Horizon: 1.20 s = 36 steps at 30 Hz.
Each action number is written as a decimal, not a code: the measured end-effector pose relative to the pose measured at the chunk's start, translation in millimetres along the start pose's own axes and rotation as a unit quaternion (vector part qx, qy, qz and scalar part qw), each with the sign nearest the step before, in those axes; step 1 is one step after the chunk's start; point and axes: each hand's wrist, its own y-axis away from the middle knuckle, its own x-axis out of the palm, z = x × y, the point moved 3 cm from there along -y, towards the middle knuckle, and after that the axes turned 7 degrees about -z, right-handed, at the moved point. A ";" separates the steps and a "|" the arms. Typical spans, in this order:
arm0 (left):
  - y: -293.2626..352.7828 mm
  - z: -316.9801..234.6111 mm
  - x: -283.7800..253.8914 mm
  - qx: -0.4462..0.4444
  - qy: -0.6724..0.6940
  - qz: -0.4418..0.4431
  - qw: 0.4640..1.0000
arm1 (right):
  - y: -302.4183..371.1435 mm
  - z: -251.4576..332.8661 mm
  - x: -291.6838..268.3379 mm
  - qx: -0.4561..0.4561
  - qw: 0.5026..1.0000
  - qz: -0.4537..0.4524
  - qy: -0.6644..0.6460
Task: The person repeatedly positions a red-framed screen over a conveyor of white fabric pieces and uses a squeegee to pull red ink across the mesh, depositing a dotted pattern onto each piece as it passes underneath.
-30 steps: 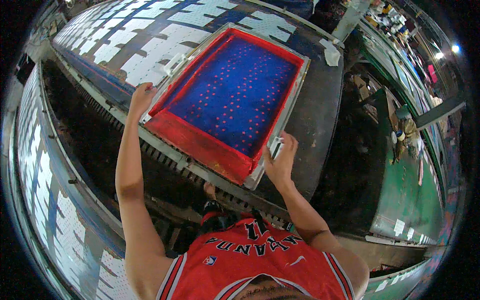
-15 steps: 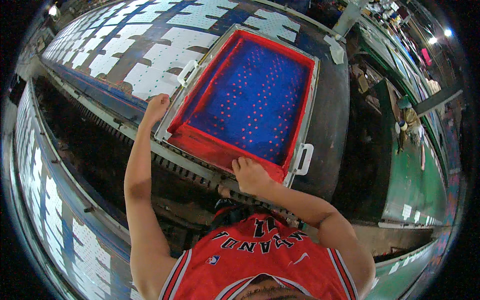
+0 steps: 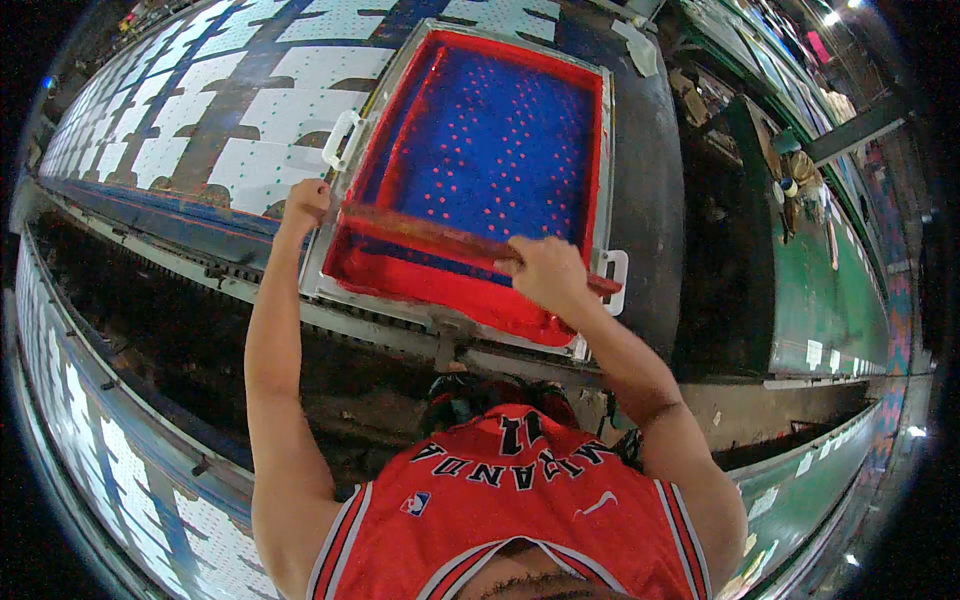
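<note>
A screen-printing frame (image 3: 606,130) with blue mesh, red dots and red ink around its inner edges lies in front of me. My right hand (image 3: 550,275) is closed around a long reddish squeegee (image 3: 430,232), right of its middle. The squeegee spans the near part of the mesh at a slant, its right end reaching past the frame's right edge. At the frame's left edge, near the squeegee's left end, my left hand (image 3: 308,202) is curled into a fist; whatever it grips is hidden. Wet red ink (image 3: 450,298) fills the strip nearest me.
White handles stick out from the frame's left (image 3: 342,140) and right sides. White cut pieces (image 3: 262,178) with green dots cover the long table to the left. A rail (image 3: 230,283) runs along its near edge. A green table (image 3: 820,300) holding tools stands at right.
The squeegee now stands across the mesh, with my right hand raised from the frame's near edge and moved right. The whole scene has shifted up and left in view. My left hand stays closed.
</note>
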 end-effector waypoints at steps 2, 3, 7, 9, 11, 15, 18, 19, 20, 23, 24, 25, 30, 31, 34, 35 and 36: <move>-1.7 8.9 0.5 0.034 0.052 -0.016 0.998 | -8.8 -5.3 -16.9 -0.014 0.999 -0.035 -0.012; -2.6 12.8 1.7 0.039 0.095 -0.008 0.995 | -13.2 -6.8 -25.0 -0.025 0.998 -0.056 -0.023; -10.7 17.6 0.4 0.026 0.123 0.025 0.992 | -20.4 -4.3 -36.5 -0.041 0.996 -0.061 -0.052; -13.0 13.6 -4.5 -0.011 0.074 0.054 0.996 | -15.6 -0.5 -29.2 -0.026 0.998 -0.037 -0.042; -13.9 5.9 -9.3 -0.051 0.032 0.074 0.995 | -7.9 3.7 -17.3 -0.021 0.999 -0.007 -0.025; -7.7 -7.9 -20.3 -0.083 0.054 0.065 0.993 | 14.9 12.4 11.0 -0.020 0.999 0.048 0.006; -3.5 -14.5 -24.0 -0.061 0.047 0.041 0.996 | 36.2 17.8 25.9 -0.029 0.999 0.029 -0.014; -2.4 -15.7 -24.2 -0.065 0.049 0.038 0.996 | 42.2 19.2 30.9 -0.035 0.999 0.034 -0.021; -1.3 -16.6 -23.9 -0.074 0.052 0.039 0.995 | 46.9 20.3 35.6 -0.042 0.998 0.038 -0.028; 4.0 -20.5 -24.6 -0.081 0.063 0.027 0.994 | 59.6 25.8 51.1 -0.055 0.997 0.047 0.005; 6.3 -21.5 -24.9 -0.086 0.060 0.019 0.994 | 65.0 27.8 53.6 -0.066 0.997 0.024 -0.005; 8.4 -22.2 -25.4 -0.094 0.055 0.013 0.994 | 70.0 28.8 55.6 -0.076 0.997 0.005 -0.011; 13.9 -29.6 -30.2 -0.072 0.021 -0.009 0.997 | 85.1 28.6 67.6 -0.173 0.984 -0.018 0.040; 14.4 -31.8 -30.7 -0.078 0.020 -0.011 0.997 | 86.3 26.9 69.0 -0.186 0.982 -0.015 0.028; 18.7 -35.4 -29.9 -0.166 0.063 0.020 0.984 | 89.2 21.1 67.7 -0.213 0.977 0.006 -0.011; 19.2 -34.6 -31.0 -0.200 0.086 0.034 0.975 | 89.0 19.6 64.3 -0.223 0.974 0.004 -0.036; 18.9 -33.4 -32.2 -0.213 0.067 0.039 0.974 | 88.6 17.4 60.7 -0.227 0.972 0.018 -0.051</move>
